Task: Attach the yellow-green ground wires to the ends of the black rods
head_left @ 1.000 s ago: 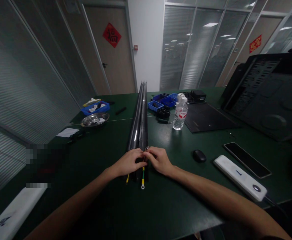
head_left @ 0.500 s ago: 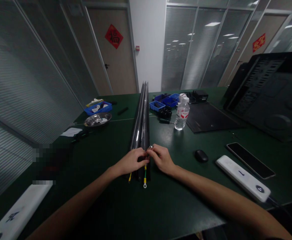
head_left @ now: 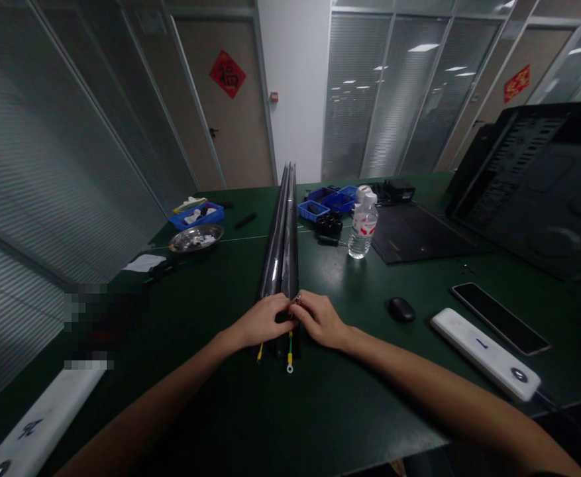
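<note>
Two long dark glossy bars [head_left: 271, 265] lie side by side on the green table, pointing away from me. Over their near end my left hand [head_left: 265, 319] is closed, thumb and fingers pinched on something too small to make out. My right hand [head_left: 322, 319] meets it from the right, also in a pinch, at a small shiny metal piece [head_left: 297, 299] whose shape is unclear. Below the hands a green-yellow wire with a ring terminal [head_left: 290, 366] sticks out toward me. A second yellow wire end [head_left: 260, 354] shows left of it.
A water bottle [head_left: 362, 227], blue bins [head_left: 313, 211] and a screwdriver [head_left: 328, 241] stand or lie right of the bars. Further right are a mouse [head_left: 401, 309], phone [head_left: 499, 318] and white power bank [head_left: 485, 354]. A metal dish [head_left: 196, 238] sits at left.
The right hand has shifted slightly left, and its fingers have turned a little around the small metal piece. The left hand has hardly moved.
</note>
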A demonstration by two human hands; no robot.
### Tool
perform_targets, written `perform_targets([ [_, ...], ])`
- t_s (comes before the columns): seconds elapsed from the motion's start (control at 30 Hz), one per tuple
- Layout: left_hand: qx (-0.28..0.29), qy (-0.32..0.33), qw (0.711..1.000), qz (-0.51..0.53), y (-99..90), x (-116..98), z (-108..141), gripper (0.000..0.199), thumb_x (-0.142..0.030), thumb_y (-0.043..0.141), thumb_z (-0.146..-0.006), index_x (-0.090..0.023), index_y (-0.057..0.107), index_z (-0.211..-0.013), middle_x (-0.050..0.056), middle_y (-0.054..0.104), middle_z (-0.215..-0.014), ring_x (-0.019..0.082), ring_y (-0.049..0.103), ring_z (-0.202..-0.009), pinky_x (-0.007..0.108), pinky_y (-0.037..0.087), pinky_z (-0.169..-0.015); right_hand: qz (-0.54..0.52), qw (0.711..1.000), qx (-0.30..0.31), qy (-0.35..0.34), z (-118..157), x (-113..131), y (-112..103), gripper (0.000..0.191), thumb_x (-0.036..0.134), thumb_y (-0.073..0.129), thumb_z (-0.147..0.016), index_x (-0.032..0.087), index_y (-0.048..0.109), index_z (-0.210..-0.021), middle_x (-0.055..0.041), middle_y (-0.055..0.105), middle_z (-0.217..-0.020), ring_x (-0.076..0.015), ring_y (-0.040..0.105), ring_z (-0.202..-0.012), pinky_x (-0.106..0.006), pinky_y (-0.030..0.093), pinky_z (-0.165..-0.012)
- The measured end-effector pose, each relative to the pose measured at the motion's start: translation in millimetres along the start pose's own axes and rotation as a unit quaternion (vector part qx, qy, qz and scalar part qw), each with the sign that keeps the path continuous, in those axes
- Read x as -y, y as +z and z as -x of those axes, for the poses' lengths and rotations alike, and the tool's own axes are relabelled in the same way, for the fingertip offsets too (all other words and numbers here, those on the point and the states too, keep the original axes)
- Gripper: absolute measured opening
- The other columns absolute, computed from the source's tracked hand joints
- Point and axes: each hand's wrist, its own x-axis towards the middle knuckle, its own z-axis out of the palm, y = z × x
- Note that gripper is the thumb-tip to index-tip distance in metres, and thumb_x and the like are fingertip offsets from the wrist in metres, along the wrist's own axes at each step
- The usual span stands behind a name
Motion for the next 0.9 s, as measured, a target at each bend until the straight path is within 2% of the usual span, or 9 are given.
perform_targets([
  [0.23, 0.010, 0.002, 0.999, -0.030, 0.1, 1.5, 1.2, 0.020, -0.036, 0.059, -0.094, -0.019, 0.067, -0.103, 0.004, 0.063, -0.103, 0.020, 0.059, -0.098, 0.033, 0.046, -0.092, 0.018, 0.999, -0.042, 0.002, 1.6, -1.7, 2.7, 0.025, 0.032, 0.049, -0.101, 0.018, 0.060, -0.082, -0.0022, 0.058, -0.075, -0.0145, 0.055, -0.067, -0.026, 0.042, -0.064],
  [0.6, 0.041, 0.016, 0.997, -0.055, -4.5, -2.0, 2.3, 0.020, -0.033, 0.054, -0.098, -0.021, 0.069, -0.104, 0.004, 0.062, -0.106, 0.020, 0.057, -0.099, 0.034, 0.044, -0.092, 0.003, 0.997, -0.074, 0.006, 2.7, -6.3, 5.3, 0.026, 0.032, 0.053, -0.100, 0.018, 0.064, -0.081, -0.0026, 0.063, -0.074, -0.0142, 0.059, -0.066, -0.026, 0.045, -0.064],
  [0.9, 0.033, 0.018, 0.998, -0.054, -2.9, 0.0, 3.5, 0.023, -0.036, 0.053, -0.098, -0.022, 0.070, -0.107, 0.004, 0.063, -0.107, 0.020, 0.058, -0.100, 0.035, 0.044, -0.093, -0.003, 0.996, -0.089, 0.016, 1.9, -6.8, 5.9, 0.028, 0.033, 0.054, -0.099, 0.018, 0.064, -0.078, -0.0032, 0.066, -0.074, -0.0144, 0.060, -0.065, -0.027, 0.046, -0.064],
])
